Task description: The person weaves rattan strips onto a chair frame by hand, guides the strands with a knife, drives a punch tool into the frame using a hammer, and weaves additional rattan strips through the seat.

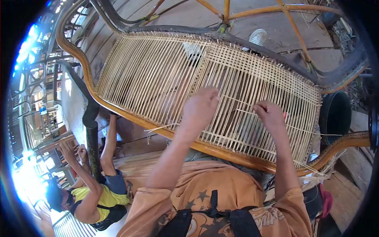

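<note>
A long curved wooden frame [221, 151] lies in front of me, strung with many pale cane strands [150, 67]. Its far right part has a tight cross-weave [264, 71]; elsewhere the strands run mostly one way. My left hand [201, 104] is closed over the strands beside the perforated middle bar [200, 71]. To its right, my right hand [271, 115] has thumb and forefinger pinched together just above the strands. A few thin cross strands pass between and under my hands. What either hand's fingers hold is too small or hidden to tell.
A person in a yellow top [114, 193] works at the lower left beside a dark post [92, 146]. A dark bucket [337, 112] stands at the right. Curved dark legs and rattan poles [252, 14] cross the far side. Loose strand ends [316, 170] hang at the near right edge.
</note>
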`<state>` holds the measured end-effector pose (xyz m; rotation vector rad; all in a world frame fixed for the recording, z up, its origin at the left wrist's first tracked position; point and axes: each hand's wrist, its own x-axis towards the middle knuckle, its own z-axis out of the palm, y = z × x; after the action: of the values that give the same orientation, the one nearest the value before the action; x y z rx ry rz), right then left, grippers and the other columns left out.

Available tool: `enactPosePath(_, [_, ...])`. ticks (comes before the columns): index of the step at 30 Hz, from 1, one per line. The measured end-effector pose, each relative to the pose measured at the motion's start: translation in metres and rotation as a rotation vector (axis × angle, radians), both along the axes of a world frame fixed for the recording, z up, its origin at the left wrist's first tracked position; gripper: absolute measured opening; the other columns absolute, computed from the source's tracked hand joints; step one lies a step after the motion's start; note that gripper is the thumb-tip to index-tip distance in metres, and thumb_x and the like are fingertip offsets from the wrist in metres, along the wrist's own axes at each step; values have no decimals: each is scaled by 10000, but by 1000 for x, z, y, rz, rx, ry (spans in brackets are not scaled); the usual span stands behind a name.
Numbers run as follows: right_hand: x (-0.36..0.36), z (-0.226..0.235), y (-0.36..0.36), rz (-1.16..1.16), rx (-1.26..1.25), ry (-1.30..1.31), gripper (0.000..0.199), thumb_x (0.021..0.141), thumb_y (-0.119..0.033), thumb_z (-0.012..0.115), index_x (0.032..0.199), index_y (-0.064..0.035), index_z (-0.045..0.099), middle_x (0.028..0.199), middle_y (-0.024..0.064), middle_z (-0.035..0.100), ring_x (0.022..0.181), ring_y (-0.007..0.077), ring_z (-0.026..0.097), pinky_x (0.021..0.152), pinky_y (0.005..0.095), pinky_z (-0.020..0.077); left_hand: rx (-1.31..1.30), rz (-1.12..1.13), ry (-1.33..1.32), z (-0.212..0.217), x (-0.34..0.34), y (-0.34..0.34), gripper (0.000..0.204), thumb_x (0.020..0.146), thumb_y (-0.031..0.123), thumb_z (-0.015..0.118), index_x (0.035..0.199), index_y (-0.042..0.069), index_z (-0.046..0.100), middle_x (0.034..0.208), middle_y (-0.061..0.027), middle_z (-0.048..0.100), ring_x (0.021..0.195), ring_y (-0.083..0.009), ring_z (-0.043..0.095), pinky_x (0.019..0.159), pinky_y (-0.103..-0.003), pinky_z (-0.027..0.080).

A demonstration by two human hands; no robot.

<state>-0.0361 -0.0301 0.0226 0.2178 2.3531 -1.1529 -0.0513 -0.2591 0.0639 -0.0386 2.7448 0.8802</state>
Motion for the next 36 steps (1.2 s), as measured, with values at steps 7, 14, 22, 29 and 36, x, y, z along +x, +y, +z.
enactPosePath(7, [13,-28,6,-99,-135,-62,241,878,-262,586,930,-41,666,806,142,669,754,272,650,708,384,494,-204,-95,58,-50,27,39,107,857,181,599,912,102,646,884,-101,630,720,-311,629,637,-400,515])
enactPosePath(14, [11,-30,9,-104,-120,-124,248,859,-280,589,907,-48,664,776,147,664,737,304,649,698,396,496,-317,-123,-47,-41,19,57,141,839,176,626,951,97,662,915,-110,618,730,-302,632,648,-395,515])
enactPosePath(22, [15,-31,9,-128,-134,-102,234,834,-252,581,784,-27,616,695,182,618,649,348,615,638,425,482,-114,-2,-332,-52,-1,40,178,839,189,612,938,51,666,799,-142,644,690,-257,630,634,-370,490])
enactPosePath(29, [11,-30,1,-52,-91,-80,224,845,-259,559,809,-47,619,696,175,617,657,353,608,635,442,473,-14,106,-289,-44,8,42,211,844,203,606,936,23,666,829,-166,648,714,-290,637,665,-381,494])
enactPosePath(36, [13,-31,-2,-27,-38,1,233,871,-281,555,825,-64,628,713,160,626,680,351,616,650,449,475,-394,-108,-198,-45,7,48,212,862,198,578,933,19,667,906,-178,650,746,-343,630,694,-408,500])
